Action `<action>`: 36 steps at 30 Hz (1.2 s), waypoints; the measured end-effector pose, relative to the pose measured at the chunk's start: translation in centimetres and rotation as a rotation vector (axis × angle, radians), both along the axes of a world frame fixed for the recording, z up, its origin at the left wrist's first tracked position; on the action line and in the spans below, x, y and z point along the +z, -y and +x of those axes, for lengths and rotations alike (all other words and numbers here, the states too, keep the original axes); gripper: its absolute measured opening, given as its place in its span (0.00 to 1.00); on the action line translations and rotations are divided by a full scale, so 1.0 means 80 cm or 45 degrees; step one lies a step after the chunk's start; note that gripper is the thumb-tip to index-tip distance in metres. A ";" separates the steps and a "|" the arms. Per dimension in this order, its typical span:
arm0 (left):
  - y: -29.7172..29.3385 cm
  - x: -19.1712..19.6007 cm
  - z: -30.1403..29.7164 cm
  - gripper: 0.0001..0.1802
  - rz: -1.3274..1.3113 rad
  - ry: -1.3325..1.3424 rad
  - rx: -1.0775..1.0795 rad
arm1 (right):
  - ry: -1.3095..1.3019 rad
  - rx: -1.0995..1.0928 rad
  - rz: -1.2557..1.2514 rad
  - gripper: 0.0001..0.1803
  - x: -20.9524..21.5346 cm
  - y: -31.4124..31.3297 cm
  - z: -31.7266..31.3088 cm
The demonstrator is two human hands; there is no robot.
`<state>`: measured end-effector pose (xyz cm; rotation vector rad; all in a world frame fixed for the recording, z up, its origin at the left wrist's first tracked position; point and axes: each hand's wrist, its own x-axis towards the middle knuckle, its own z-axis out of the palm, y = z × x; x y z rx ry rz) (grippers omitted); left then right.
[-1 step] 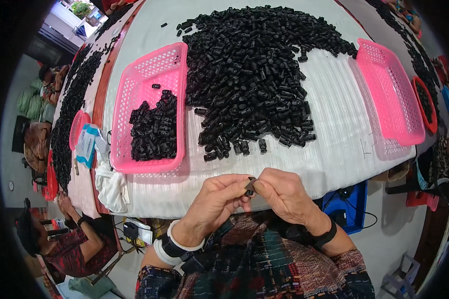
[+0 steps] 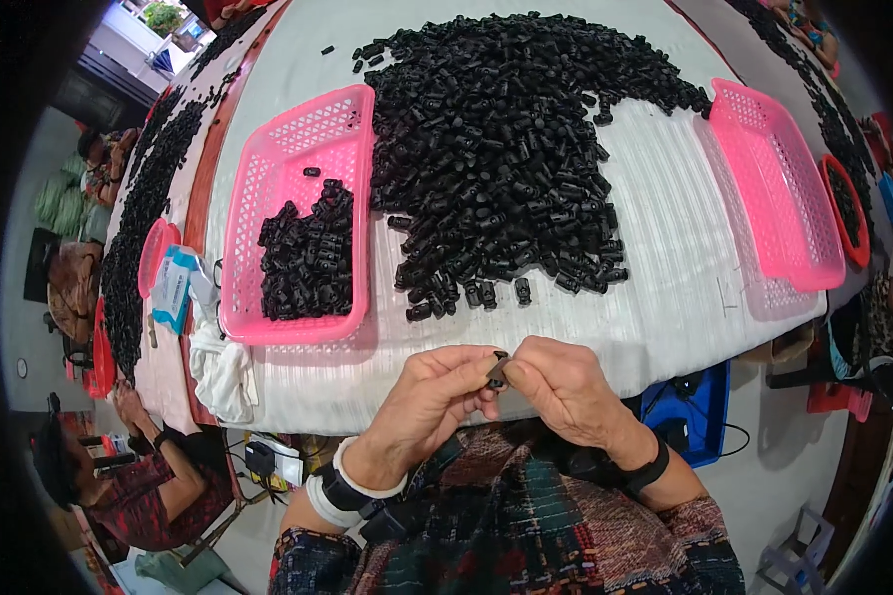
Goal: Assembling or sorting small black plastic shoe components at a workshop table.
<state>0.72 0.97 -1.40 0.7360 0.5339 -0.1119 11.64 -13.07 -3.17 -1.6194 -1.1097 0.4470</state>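
Observation:
Between my two hands, just off the near edge of the table, is a small black plastic cord lock (image 2: 497, 370). My left hand (image 2: 437, 389) pinches it between thumb and fingertips. From the other side, my right hand (image 2: 569, 387) is closed, with thumb and bent forefinger against the same piece. My fingers cover part of it. Beyond my hands, a large heap of similar black cord locks (image 2: 491, 149) spreads over the white cloth. To the left, a pink basket (image 2: 230, 248) holds a smaller pile of black cord locks (image 2: 308, 263).
A second pink basket (image 2: 779, 213) stands on the right. Left of the first basket lie a crumpled white cloth (image 2: 222, 377) and a blue-and-white packet (image 2: 176, 288). Below the table's right side is a blue tray (image 2: 709, 426). A co-worker (image 2: 149, 486) sits at the lower left.
The cord lock has tilted slightly between my fingertips. Both hands stay in the same place, and the heap and baskets are unchanged.

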 end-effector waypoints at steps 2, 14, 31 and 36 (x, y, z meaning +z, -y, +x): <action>-0.002 -0.003 0.001 0.11 0.017 -0.002 0.022 | 0.020 0.027 0.002 0.11 0.001 0.004 0.001; 0.003 0.005 -0.005 0.10 0.199 -0.032 -0.076 | 0.476 -0.116 -0.038 0.23 0.029 0.006 -0.012; 0.004 -0.002 -0.010 0.12 -0.259 0.156 -0.119 | -0.075 0.013 0.260 0.25 0.009 0.008 -0.014; 0.004 -0.004 -0.009 0.12 -0.251 0.144 -0.050 | 0.184 -0.173 0.280 0.25 0.015 0.004 -0.022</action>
